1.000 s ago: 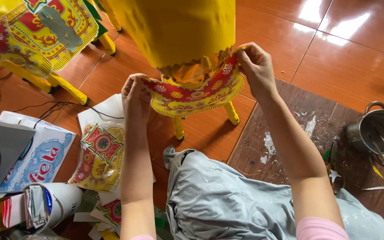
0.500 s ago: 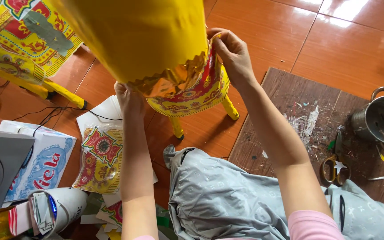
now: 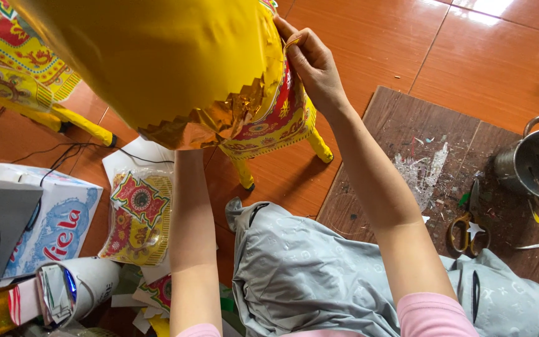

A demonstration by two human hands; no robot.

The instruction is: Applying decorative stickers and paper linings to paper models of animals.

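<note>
Head view: the right hand (image 3: 313, 62) pinches the red-and-yellow patterned paper band (image 3: 282, 115) against the yellow paper animal figure (image 3: 157, 56), which stands on the tiled floor (image 3: 375, 43). The left hand is hidden behind the figure, probably supporting it. Scissors (image 3: 466, 218) lie on a wooden board (image 3: 400, 131).

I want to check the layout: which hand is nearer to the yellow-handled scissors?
The right hand, though apart from the scissors, which lie on the board beside the right forearm. The left hand is hidden behind the yellow paper figure.

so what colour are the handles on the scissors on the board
Yellow handles on the scissors, lying on the wooden board; head view.
</note>
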